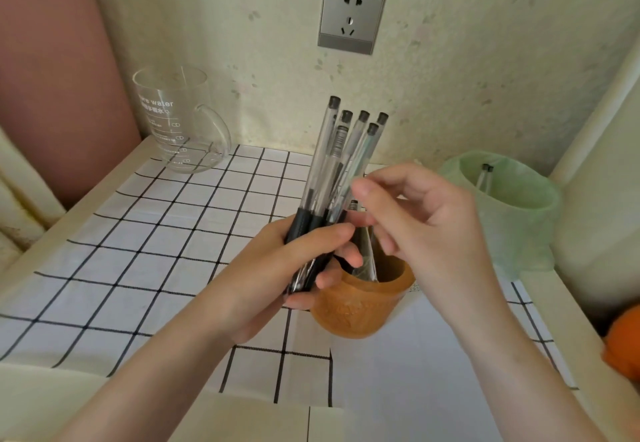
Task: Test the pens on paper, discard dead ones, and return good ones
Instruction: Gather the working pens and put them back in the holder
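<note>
Now pen bundle [332, 171] in L hand [277, 268]

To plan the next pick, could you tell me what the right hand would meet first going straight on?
Most likely the pens gripped by the left hand; the right hand overlaps them in view, though depth is unclear.

**Two bare hands meet at centre**

Both forearms reach in from below. The left hand [294, 268] curls its fingers round upright pens [332, 164]. The right hand [426, 219], fingers loosely bent, sets its thumb against the pens. Whether it pinches one is unclear.
</note>
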Demonstrator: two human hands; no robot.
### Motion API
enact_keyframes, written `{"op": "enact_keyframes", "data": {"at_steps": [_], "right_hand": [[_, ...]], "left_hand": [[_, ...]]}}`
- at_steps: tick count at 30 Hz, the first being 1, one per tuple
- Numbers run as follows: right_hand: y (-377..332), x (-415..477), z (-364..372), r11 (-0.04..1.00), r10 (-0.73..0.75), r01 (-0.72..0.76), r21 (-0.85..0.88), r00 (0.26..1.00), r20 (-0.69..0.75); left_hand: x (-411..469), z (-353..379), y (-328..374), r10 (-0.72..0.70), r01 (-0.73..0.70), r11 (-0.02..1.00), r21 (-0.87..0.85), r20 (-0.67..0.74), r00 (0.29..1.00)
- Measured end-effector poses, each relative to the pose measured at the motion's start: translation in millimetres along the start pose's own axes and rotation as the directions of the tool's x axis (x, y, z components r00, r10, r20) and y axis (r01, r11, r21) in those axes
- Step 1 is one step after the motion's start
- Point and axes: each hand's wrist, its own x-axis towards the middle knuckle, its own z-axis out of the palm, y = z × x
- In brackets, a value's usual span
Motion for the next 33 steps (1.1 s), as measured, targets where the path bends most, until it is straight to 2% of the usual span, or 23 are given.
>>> {"op": "enact_keyframes", "data": {"at_steps": [7,11,14,16,19,23,25,27,28,30,32,33], "right_hand": [[2.4,-2.3,9.0,0.997,0.075,-0.073,0.027,0.996,-0.047],[3.2,-1.1,9.3,0.97,0.157,-0.14,0.199,0.985,-0.071],[3.1,8.2,-6.9,0.927,0.207,-0.138,0.349,0.963,-0.171],[6.6,15.0,-22.4,0.923,0.226,-0.128,0.362,0.943,-0.245],[20.3,19.4,-36.5,0.977,0.201,-0.176,0.119,0.947,-0.249],[35.3,15.4,-31.7,0.951,0.232,-0.257,-0.171,0.96,-0.155],[33.3,14.5,-30.2,0.926,0.147,-0.216,-0.308,0.961,-0.232],[23.8,14.2,-30.2,0.941,0.053,-0.142,-0.307,0.959,-0.278],[17.1,13.1,-28.1,0.966,0.069,-0.123,-0.227,0.97,-0.232],[5.0,8.0,-17.1,0.986,0.16,-0.16,-0.056,0.987,-0.01],[0.9,2.2,-0.9,0.981,0.19,-0.194,0.01,0.967,0.168],[2.3,0.9,5.9,0.98,0.185,-0.196,0.04,0.962,0.201]], "left_hand": [[-0.6,0.7,1.7,-0.02,0.019,0.998,0.054,0.017,1.0],[0.5,-0.8,-0.3,0.017,-0.018,0.999,0.047,0.02,1.0],[0.4,-1.4,-1.3,0.02,-0.019,1.0,0.018,-0.032,0.999],[1.3,-2.8,-2.4,0.013,-0.015,0.999,-0.035,-0.062,0.998],[2.6,-3.8,-4.5,0.024,-0.028,0.999,-0.029,-0.102,0.994],[4.3,-2.6,-5.5,0.033,-0.035,0.999,-0.017,-0.131,0.991],[4.2,-2.8,-5.5,0.035,-0.036,0.999,-0.009,-0.125,0.992],[3.8,-3.2,-5.0,0.039,-0.038,0.999,0.01,-0.102,0.994],[3.3,-3.3,-4.1,0.04,-0.038,0.999,0.028,-0.088,0.995],[2.2,-4.0,-2.4,0.036,-0.032,0.996,0.085,-0.054,0.998],[1.6,-4.4,-0.5,0.025,-0.023,0.989,0.146,-0.014,1.0],[1.5,-4.5,0.2,0.017,-0.017,0.987,0.16,-0.001,1.0]]}}
